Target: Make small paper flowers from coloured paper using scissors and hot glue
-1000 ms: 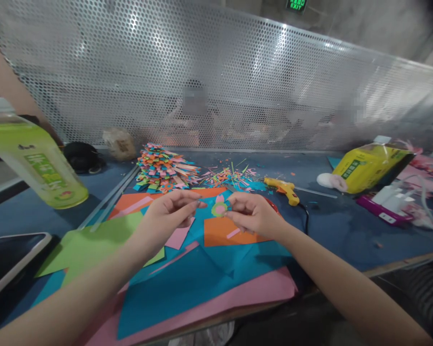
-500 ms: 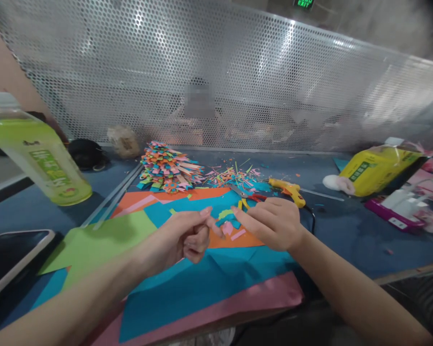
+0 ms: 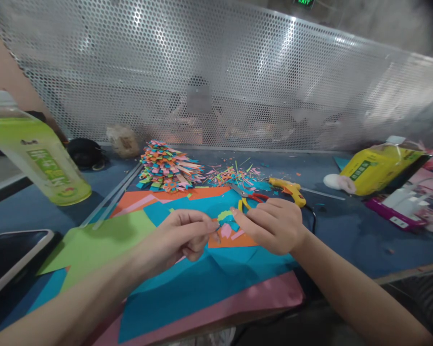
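Note:
My left hand (image 3: 189, 234) is closed in a pinch above the coloured sheets; whatever its fingertips hold is too small to name. My right hand (image 3: 274, 225) is curled, its index finger pointing left, and its grip is hidden. Small blue, green and pink paper pieces (image 3: 226, 231) lie between and just behind the hands. Under them are an orange sheet (image 3: 216, 241) and a large blue sheet (image 3: 187, 293). Scissors with red and yellow handles (image 3: 254, 197) rest behind my right hand. Farther back stands a cone of many coloured paper strips (image 3: 168, 168).
A yellow glue gun (image 3: 290, 190) and a heap of paper scraps (image 3: 234, 177) lie at the back. Green-drink bottle (image 3: 46, 161) and dark device (image 3: 14, 259) are at left; yellow bottle (image 3: 375, 168) and purple box (image 3: 395, 214) at right. Clear sticks (image 3: 111, 194) lie left of the cone.
My left thumb and index finger have come together into a pinch, with the fingertips slightly farther right and lower. My right hand has barely moved.

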A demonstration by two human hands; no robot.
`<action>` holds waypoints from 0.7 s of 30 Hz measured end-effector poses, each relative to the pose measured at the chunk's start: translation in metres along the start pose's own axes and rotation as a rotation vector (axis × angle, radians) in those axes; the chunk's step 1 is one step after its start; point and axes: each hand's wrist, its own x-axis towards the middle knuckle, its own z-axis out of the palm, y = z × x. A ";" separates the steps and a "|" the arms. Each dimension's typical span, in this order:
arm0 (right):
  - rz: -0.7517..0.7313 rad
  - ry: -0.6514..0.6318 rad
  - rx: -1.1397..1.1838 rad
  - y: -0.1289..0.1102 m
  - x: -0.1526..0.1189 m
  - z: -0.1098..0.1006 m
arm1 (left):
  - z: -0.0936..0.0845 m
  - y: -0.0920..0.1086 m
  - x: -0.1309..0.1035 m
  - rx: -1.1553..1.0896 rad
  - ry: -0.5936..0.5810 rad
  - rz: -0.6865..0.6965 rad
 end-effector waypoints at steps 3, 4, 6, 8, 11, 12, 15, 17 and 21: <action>0.026 0.003 0.039 0.000 -0.001 0.000 | 0.000 0.000 0.000 0.007 0.005 0.003; 0.033 0.007 0.053 0.000 -0.001 0.000 | 0.000 0.000 0.000 0.009 0.009 -0.001; 0.038 0.013 0.073 -0.001 -0.002 0.000 | 0.000 0.000 -0.001 0.007 0.012 -0.013; 0.033 0.012 0.072 -0.001 -0.001 0.000 | 0.000 -0.001 -0.001 -0.015 0.011 -0.021; 0.009 0.011 0.036 -0.001 0.000 0.000 | 0.001 0.000 -0.002 -0.065 0.019 -0.035; -0.004 0.017 0.023 -0.002 0.001 0.001 | 0.001 0.000 -0.001 -0.076 0.022 -0.040; -0.034 0.048 0.010 -0.002 0.002 0.001 | 0.003 0.001 -0.001 -0.076 0.020 -0.043; -0.047 0.050 0.009 -0.002 0.003 0.001 | 0.003 0.001 0.000 -0.080 0.013 -0.042; -0.069 0.033 -0.008 -0.003 0.005 -0.001 | 0.002 0.001 0.001 -0.109 0.015 -0.046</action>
